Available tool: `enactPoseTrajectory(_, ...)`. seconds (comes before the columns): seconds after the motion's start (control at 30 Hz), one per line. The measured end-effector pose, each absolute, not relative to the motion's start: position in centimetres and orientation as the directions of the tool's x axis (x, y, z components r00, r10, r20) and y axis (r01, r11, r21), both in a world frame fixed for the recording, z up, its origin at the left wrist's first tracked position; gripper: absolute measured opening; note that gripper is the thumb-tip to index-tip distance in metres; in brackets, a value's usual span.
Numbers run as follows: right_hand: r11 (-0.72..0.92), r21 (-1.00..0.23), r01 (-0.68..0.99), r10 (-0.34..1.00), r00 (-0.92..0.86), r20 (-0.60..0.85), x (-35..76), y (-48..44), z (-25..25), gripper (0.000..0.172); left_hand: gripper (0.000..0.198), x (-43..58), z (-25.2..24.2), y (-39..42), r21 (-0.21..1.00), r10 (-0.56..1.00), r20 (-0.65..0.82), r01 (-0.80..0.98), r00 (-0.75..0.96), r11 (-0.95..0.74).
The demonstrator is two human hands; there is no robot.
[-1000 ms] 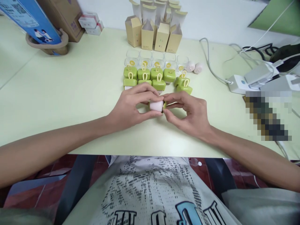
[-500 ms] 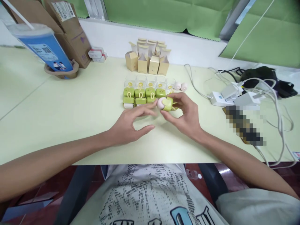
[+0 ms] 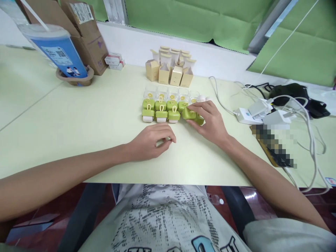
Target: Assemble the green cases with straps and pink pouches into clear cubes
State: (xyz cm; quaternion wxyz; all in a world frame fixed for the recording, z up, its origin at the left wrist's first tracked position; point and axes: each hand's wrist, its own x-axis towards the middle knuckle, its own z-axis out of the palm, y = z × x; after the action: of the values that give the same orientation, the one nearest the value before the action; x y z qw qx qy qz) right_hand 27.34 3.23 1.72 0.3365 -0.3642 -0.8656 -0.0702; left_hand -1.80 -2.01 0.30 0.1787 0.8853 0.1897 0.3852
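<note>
Between the thumb and fingers of my right hand (image 3: 210,122) is a green case (image 3: 189,113), held at the right end of the front row. Left of it stand green cases with yellow loops, and white parts show under the front ones, such as the front-left case (image 3: 148,114). My left hand (image 3: 154,140) rests on the table in front of the rows, thumb and fingertips together, with nothing visible in it. Behind the cases is a row of clear cups (image 3: 173,93) with yellow marks. Pale pink balls (image 3: 201,98) show partly behind my right hand.
Small open cardboard boxes (image 3: 164,74) stand by the wall. A blue cup (image 3: 61,56) in a carrier and a brown carton (image 3: 93,49) are at the back left. To the right lie a power strip (image 3: 245,115), cables and a phone-like pixelated object (image 3: 273,147).
My right hand has turned the green case upright and brought it to the row; its pink ball no longer shows. My left hand has drawn away from it and closed.
</note>
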Motion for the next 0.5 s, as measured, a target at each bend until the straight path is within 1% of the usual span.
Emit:
enactPoseTrajectory(0.17, 0.733, -0.07, 0.677, 0.574, -0.56, 0.597, 27.26, 3.35, 1.1, 0.032, 0.017, -1.78, 0.05, -1.91, 0.434, 0.445, 0.614, 0.193, 0.652, -0.88)
enactPoseTrajectory(0.33, 0.719, -0.034, 0.695, 0.578, -0.57, 0.583, 26.97, 3.26, 0.86, 0.034, 0.017, -1.76, 0.18, -1.91, 0.404, 0.418, 0.615, 0.187, 0.669, -0.895)
enactPoseTrajectory(0.5, 0.705, -0.042, 0.708, 0.591, -0.554, 0.586, 26.97, 3.28, 0.82, 0.034, 0.018, -1.79, 0.25, -1.91, 0.391, 0.404, 0.616, 0.182, 0.676, -0.902)
